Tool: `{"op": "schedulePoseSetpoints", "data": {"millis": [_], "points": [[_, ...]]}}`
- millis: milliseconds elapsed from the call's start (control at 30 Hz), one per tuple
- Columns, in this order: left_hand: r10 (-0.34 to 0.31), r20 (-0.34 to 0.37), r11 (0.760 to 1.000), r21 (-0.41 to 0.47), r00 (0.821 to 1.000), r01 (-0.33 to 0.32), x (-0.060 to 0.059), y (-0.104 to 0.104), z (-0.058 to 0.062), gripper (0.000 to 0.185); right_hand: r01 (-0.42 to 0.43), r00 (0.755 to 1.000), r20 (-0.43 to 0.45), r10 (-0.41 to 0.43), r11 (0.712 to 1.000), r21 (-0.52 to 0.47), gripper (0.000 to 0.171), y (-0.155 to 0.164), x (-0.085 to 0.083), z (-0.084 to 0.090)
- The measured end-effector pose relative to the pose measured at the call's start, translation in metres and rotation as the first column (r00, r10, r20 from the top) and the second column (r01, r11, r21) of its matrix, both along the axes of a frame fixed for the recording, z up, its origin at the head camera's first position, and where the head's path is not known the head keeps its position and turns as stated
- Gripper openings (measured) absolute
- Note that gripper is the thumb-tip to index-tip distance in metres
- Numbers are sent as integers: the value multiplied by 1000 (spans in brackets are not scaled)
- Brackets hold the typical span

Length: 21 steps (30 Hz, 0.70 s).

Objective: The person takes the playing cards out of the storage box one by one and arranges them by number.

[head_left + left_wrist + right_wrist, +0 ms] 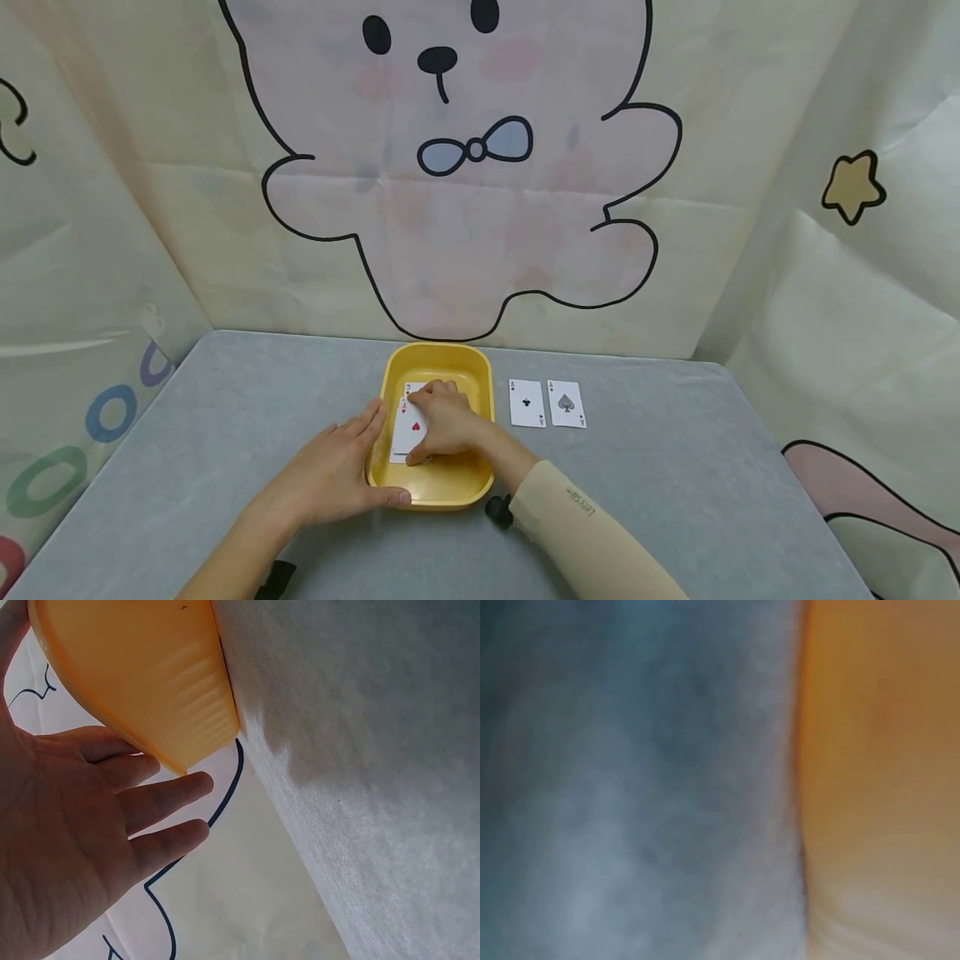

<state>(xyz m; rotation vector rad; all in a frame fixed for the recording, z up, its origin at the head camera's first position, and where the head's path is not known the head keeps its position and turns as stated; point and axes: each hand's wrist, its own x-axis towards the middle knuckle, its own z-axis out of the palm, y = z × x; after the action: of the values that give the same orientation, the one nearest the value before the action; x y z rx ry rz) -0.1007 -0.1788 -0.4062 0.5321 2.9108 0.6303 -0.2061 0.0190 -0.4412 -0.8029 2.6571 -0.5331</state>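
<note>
A yellow plastic tray [461, 483] sits on the table with playing cards in it. My right hand [444, 417] reaches inside, its finger and thumb gripping an ace of hearts [405, 423] by its top and bottom edges. Another white card [411, 387] shows its top edge from beneath the ace; the rest is covered. Against the tray's left side rests my left hand [341, 458], thumb at the near rim and fingers stretched along the wall. The left wrist view shows those fingers spread, beside the tray's outer wall [150, 667]. Only blurred tray wall [885, 780] and cloth fill the right wrist view.
Right of the tray, an ace of clubs [527, 404] and an ace of spades [566, 404] lie face up side by side. Grey cloth [675, 500] covers the table. A printed curtain [480, 225] hangs directly behind its far edge, with more curtain on both sides.
</note>
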Motion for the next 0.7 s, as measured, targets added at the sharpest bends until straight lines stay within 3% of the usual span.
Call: {"op": "schedulePoseSetpoints", "data": {"millis": [300,700], "points": [[-16,-25,1000,-1,1000,16,3,0,3,122,9,1000,-26,-9,1000,-10,91,-1,0,0],[3,-1,1000,-1,1000,-3,0,-1,1,121,-1,1000,-22,0,999,-41,94,-1,4,6]]}}
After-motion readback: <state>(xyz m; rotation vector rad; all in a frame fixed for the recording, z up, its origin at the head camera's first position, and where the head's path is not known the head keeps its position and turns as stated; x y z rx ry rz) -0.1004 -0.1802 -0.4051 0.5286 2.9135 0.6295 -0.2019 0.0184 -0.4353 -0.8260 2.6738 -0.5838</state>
